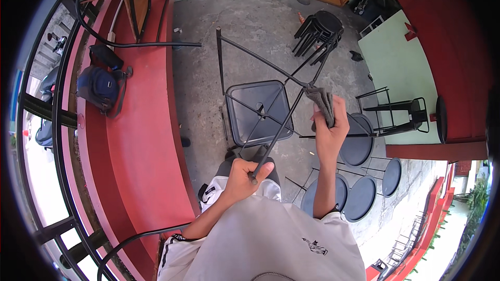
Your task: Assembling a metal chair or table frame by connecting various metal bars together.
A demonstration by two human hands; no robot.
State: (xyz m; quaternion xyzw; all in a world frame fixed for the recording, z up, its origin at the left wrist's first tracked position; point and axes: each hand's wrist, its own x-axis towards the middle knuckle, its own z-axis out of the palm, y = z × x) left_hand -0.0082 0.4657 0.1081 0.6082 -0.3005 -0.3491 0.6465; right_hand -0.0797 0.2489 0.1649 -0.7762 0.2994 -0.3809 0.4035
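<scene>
In front of me is a black metal stool (238, 124), turned over so that its square seat lies low and its thin legs and crossing braces point up towards me. Near the end of one leg, my left hand (244, 177) is closed around the bar. My right hand (331, 127) grips a folded dark grey cloth (323, 103), which touches the frame close to where several bars meet. The fingertips of the right hand are partly hidden behind the cloth.
At left runs a red ledge (148, 130) bearing a dark blue backpack (100, 89) and a wooden chair with black tubing (138, 13). Stacked black stools (327, 25) stand far right. Round dark tabletops (359, 200) lie near my right arm, below a tall black stool (403, 117).
</scene>
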